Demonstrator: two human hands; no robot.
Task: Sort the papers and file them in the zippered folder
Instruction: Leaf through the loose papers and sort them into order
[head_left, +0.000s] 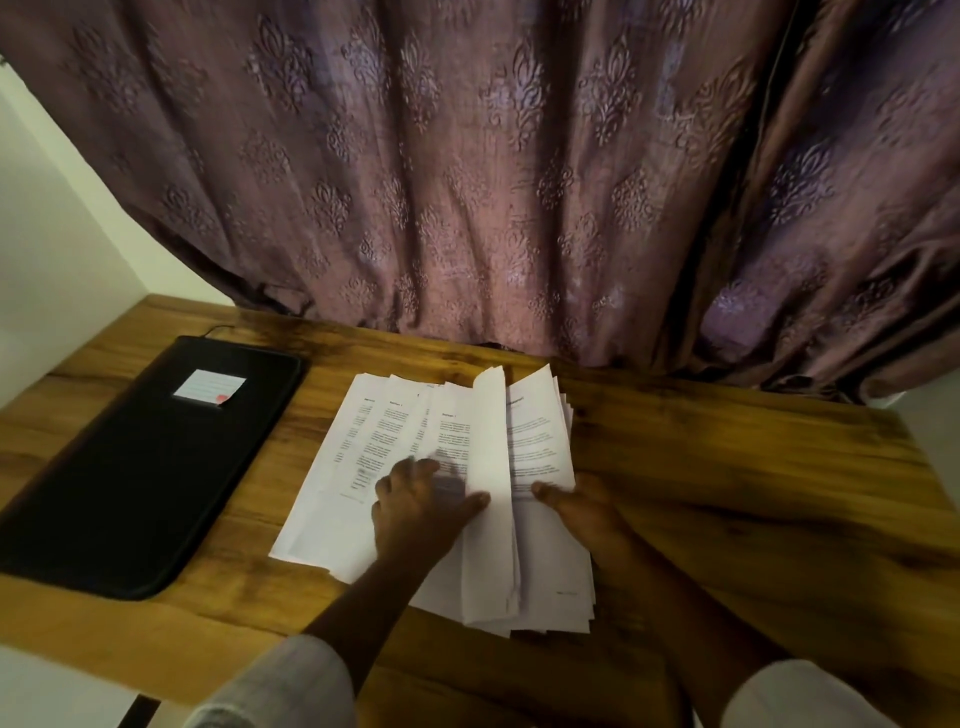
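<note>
A loose spread of printed white papers (358, 447) lies in the middle of the wooden table (737, 467). To the left lies the black zippered folder (130, 467), flat and closed, with a white label (208, 388) on its cover. My left hand (415, 504) rests on the left part of the papers with fingers spread and blurred, its thumb against a sheet (491, 441) that stands up between my hands. My right hand (587, 512) grips the right-hand stack at its edge, thumb on the top page, fingers hidden beneath.
A purple patterned curtain (519, 182) hangs along the table's far edge and drapes onto it. A pale wall (52, 234) is at the left. Bare wood lies right of the papers and between the papers and folder.
</note>
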